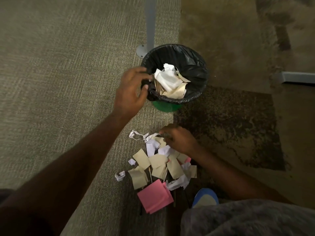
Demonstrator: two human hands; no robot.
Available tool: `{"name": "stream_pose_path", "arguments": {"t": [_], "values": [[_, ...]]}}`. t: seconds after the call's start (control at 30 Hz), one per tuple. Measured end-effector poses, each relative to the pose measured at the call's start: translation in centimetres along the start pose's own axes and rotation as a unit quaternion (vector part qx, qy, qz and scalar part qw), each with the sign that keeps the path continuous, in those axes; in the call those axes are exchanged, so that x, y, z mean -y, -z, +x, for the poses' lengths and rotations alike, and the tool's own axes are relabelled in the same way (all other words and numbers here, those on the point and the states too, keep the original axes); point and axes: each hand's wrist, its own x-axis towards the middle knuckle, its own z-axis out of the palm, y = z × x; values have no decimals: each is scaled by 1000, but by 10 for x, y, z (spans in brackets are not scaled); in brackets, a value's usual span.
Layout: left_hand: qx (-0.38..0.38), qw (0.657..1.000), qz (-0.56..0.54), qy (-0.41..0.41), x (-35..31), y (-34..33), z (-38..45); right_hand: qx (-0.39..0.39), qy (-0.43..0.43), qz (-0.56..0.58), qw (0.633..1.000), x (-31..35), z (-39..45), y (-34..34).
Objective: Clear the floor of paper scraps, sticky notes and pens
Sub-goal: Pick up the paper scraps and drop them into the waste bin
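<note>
A green bin (pixel 166 106) lined with a black bag (pixel 192 65) stands on the carpet and holds white and tan paper (pixel 168 79). My left hand (pixel 131 92) grips the bag's near-left rim. Below the bin lies a pile of tan and white paper scraps (pixel 158 165) with pink sticky notes (pixel 153 197) at its near end. Thin dark pens (pixel 150 175) show partly under the scraps. My right hand (pixel 179 140) rests on the far end of the pile, fingers curled onto white and tan scraps there.
A grey table leg with a round foot (pixel 150 31) rises just behind the bin. A darker carpet patch (pixel 230 125) lies to the right. My blue shoe (pixel 205 197) and grey trouser knee (pixel 247 218) sit at the near right. A grey metal bar (pixel 296 77) lies far right.
</note>
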Motion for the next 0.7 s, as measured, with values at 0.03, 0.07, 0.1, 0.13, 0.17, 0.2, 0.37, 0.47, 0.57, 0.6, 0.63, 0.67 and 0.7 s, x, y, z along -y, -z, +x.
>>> {"name": "stream_pose_path", "arguments": {"t": [0.03,0.07,0.1,0.13,0.17,0.2,0.37,0.47,0.57,0.6,0.63,0.67,0.7], "values": [[-29,999,-8,31,4,2,-9,0,-3,-13,1000,1,-1,-5],[-44,997,-10,67,8,2,-20,12,-8,-23,1000,3,-1,-9],[-42,994,-3,105,12,2,-35,39,-17,-33,999,6,0,-13],[-14,990,11,137,16,2,-51,76,-27,-48,996,9,0,-18],[42,985,26,162,21,0,-69,110,-33,-67,991,12,1,-23],[125,975,42,179,26,-2,-88,136,-33,-87,986,16,2,-28],[487,842,225,62,42,-15,-156,177,-27,-200,963,29,5,-55],[481,825,298,2,36,-25,-165,122,-23,-255,959,37,2,-70],[449,836,315,5,30,-31,-166,85,13,-250,964,39,-1,-79],[444,841,308,24,29,-31,-166,85,26,-231,969,38,-1,-80],[442,845,296,48,30,-31,-166,76,33,-201,976,36,-2,-79],[441,849,283,72,30,-31,-167,63,37,-162,984,35,-3,-77],[443,851,267,94,32,-30,-167,49,39,-122,991,33,-3,-73]]}}
